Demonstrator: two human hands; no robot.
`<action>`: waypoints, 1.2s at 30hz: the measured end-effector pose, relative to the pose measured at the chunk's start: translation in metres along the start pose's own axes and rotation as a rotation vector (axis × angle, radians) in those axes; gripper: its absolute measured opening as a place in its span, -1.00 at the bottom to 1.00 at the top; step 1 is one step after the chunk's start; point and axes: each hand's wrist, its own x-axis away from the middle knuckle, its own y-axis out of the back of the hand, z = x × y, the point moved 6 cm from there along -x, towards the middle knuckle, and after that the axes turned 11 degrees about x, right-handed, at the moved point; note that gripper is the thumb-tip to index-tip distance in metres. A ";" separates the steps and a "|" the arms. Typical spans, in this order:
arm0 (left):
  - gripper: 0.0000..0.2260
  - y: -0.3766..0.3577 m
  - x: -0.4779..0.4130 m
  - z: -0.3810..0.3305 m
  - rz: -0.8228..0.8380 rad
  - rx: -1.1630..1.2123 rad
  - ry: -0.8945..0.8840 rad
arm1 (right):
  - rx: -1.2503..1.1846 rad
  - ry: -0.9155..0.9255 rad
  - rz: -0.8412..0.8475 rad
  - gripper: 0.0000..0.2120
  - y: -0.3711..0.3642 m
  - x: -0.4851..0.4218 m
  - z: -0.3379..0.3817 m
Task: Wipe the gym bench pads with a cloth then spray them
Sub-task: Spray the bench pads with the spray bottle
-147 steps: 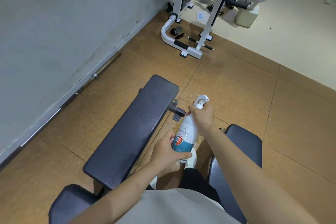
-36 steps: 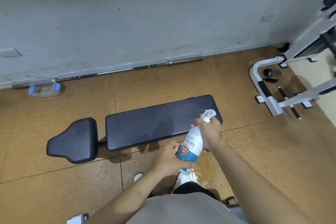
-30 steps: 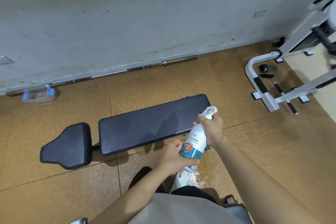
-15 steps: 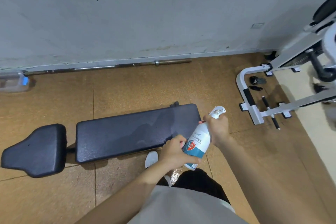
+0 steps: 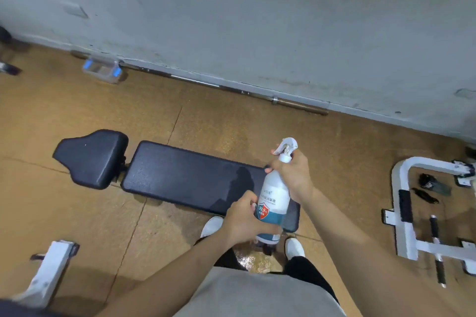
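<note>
Holding the spray bottle (image 5: 273, 198) over the long black bench pad (image 5: 190, 180), the left hand (image 5: 244, 219) wraps its bottom and the right hand (image 5: 293, 175) squeezes its neck.

Floor (image 5: 77, 116): brown speckled tiles; wet patch (image 5: 253, 261) near, between white shoes (image 5: 212, 225).
Middle: gym bench (image 5: 185, 175), seat pad (image 5: 92, 157) at its left end.
Far: barbell (image 5: 224, 87) along wall (image 5: 257, 20); clear box (image 5: 103, 71) at its left end.
Right: white machine frame (image 5: 404, 226).
</note>
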 end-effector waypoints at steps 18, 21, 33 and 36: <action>-0.41 -0.214 0.137 0.058 -0.710 0.521 0.324 | 0.405 0.126 0.765 -0.81 0.020 0.084 -0.099; -0.36 -0.229 0.151 0.065 -0.758 0.573 0.307 | 0.439 0.143 0.830 -0.81 0.022 0.099 -0.109; -0.41 -0.324 0.231 0.106 -0.880 0.772 0.178 | 0.506 0.359 0.932 -0.76 0.059 0.210 -0.152; -0.38 -0.363 0.274 0.132 -1.003 0.843 0.167 | 0.633 0.458 0.958 -0.78 0.064 0.265 -0.184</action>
